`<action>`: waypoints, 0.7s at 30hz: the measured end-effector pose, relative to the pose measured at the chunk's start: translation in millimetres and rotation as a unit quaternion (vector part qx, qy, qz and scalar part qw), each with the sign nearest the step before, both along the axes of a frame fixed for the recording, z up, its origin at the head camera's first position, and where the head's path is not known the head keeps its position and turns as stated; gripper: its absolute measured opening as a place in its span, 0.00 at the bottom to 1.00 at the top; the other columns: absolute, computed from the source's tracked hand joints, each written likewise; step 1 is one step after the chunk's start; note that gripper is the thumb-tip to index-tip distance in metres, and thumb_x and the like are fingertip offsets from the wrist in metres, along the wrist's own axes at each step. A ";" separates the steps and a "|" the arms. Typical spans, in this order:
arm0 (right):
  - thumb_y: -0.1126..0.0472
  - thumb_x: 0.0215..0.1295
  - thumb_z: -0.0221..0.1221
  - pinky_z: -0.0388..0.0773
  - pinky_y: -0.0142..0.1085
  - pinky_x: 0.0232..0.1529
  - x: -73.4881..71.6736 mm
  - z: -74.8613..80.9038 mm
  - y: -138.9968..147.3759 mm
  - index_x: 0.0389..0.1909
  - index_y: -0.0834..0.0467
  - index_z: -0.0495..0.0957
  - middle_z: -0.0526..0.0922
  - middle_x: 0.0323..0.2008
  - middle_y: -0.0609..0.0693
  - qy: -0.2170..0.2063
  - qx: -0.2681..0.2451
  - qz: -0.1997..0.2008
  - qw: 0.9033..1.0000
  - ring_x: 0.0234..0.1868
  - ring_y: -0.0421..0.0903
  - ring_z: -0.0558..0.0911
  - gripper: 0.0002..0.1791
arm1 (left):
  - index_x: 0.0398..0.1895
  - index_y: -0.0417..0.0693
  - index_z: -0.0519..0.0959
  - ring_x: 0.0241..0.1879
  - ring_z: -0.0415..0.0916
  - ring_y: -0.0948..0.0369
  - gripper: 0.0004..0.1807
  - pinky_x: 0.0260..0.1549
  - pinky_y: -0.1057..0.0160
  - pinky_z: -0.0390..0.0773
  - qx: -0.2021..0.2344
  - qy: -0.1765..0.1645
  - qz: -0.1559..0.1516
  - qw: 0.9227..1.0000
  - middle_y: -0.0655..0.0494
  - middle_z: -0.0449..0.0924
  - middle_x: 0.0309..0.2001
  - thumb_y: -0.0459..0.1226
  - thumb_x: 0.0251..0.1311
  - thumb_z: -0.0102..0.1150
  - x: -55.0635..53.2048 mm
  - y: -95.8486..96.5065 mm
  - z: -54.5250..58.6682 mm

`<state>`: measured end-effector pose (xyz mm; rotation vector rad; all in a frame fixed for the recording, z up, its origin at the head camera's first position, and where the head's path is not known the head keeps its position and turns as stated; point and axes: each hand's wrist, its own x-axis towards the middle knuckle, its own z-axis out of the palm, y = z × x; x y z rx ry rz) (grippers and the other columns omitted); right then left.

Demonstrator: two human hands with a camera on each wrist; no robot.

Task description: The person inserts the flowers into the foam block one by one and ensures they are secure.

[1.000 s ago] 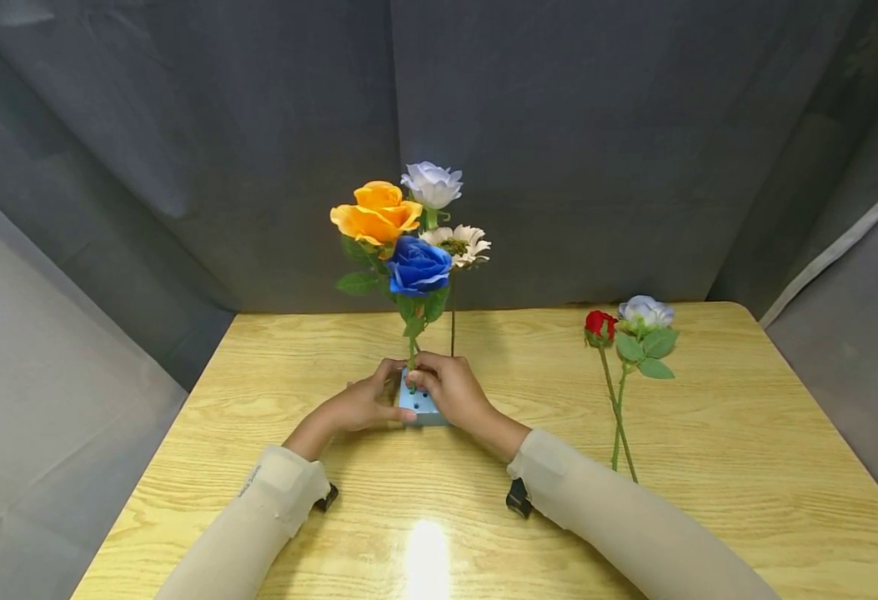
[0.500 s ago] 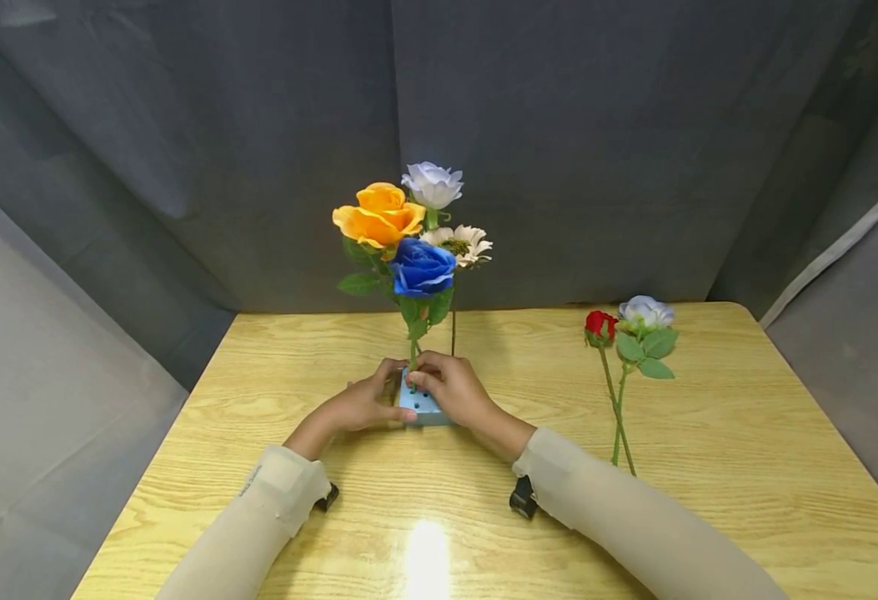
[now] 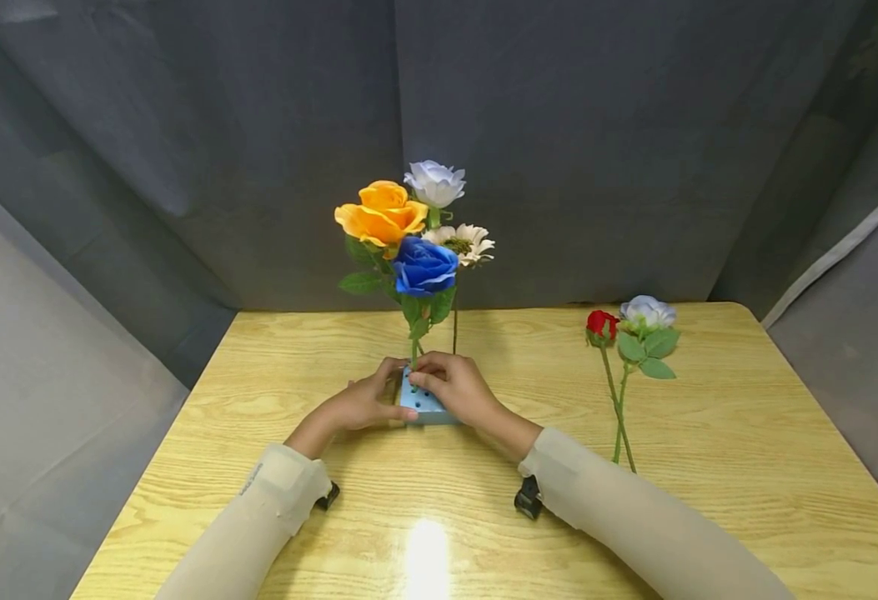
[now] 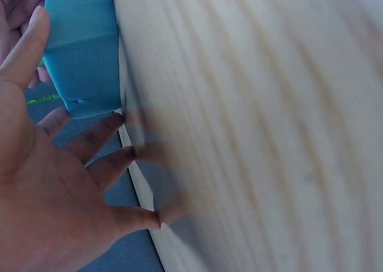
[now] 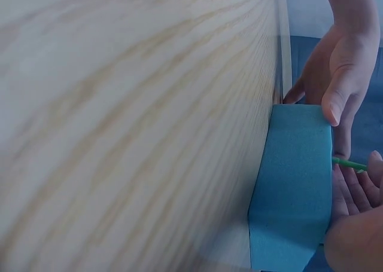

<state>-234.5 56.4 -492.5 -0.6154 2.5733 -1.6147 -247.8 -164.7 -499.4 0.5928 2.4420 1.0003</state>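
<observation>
In the head view a light blue foam block (image 3: pixel 433 417) with holes in its top sits on the table. My left hand (image 3: pixel 363 404) braces its left end, thumb at the front and fingers behind. Between right thumb and fingertips, my right hand (image 3: pixel 459 390) pinches the green stem of a blue rose (image 3: pixel 425 268) just above the block. Behind it stand an orange rose (image 3: pixel 381 218), a pale lilac rose (image 3: pixel 436 184) and a cream daisy-like flower (image 3: pixel 470 245). The left wrist view shows the block (image 4: pixel 84 69) beside my thumb; where the stems enter is mostly hidden.
A red rose (image 3: pixel 601 326) and another pale lilac rose (image 3: pixel 645 313) lie on the wooden table (image 3: pixel 318 533) at the right, stems crossing. Grey curtains (image 3: pixel 559 150) hang behind and at the sides. My right sleeve covers the stems' lower ends.
The blue and orange roses have shifted slightly to the right. My right wrist and forearm have also edged right. My left hand has stayed on the block.
</observation>
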 end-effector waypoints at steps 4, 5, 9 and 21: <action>0.57 0.73 0.64 0.84 0.42 0.50 0.4 0.7 3.5 0.53 0.62 0.84 0.89 0.46 0.51 0.001 -0.007 0.001 1.000 0.47 0.46 0.88 0.15 | 0.79 0.61 0.52 0.78 0.54 0.40 0.48 0.67 0.21 0.28 -0.001 0.005 -0.003 1.000 0.44 0.56 0.80 0.57 0.62 0.69 -0.6 0.0 -0.1; 0.57 0.73 0.64 0.84 0.42 0.50 0.4 0.7 4.4 0.53 0.61 0.84 0.89 0.46 0.51 -0.001 -0.008 0.001 1.000 0.48 0.46 0.88 0.14 | 0.79 0.61 0.51 0.78 0.54 0.40 0.49 0.67 0.21 0.28 -0.001 0.007 -0.003 1.000 0.44 0.56 0.80 0.57 0.62 0.69 -0.7 -0.2 -0.2; 0.57 0.73 0.65 0.84 0.39 0.51 1.3 1.1 8.3 0.52 0.58 0.85 0.89 0.46 0.50 -0.011 -0.013 -0.002 1.000 0.48 0.45 0.88 0.13 | 0.79 0.61 0.51 0.77 0.55 0.41 0.49 0.67 0.22 0.28 0.000 0.010 -0.004 1.000 0.44 0.56 0.80 0.57 0.62 0.70 -0.9 -0.6 -0.4; 0.58 0.71 0.66 0.85 0.40 0.49 6.4 1.0 22.6 0.52 0.62 0.86 0.88 0.49 0.52 -0.017 -0.031 -0.011 0.999 0.47 0.46 0.88 0.15 | 0.79 0.59 0.52 0.77 0.56 0.41 0.50 0.68 0.22 0.30 0.002 0.012 -0.002 1.000 0.44 0.58 0.79 0.56 0.61 0.71 -0.5 -0.4 -0.3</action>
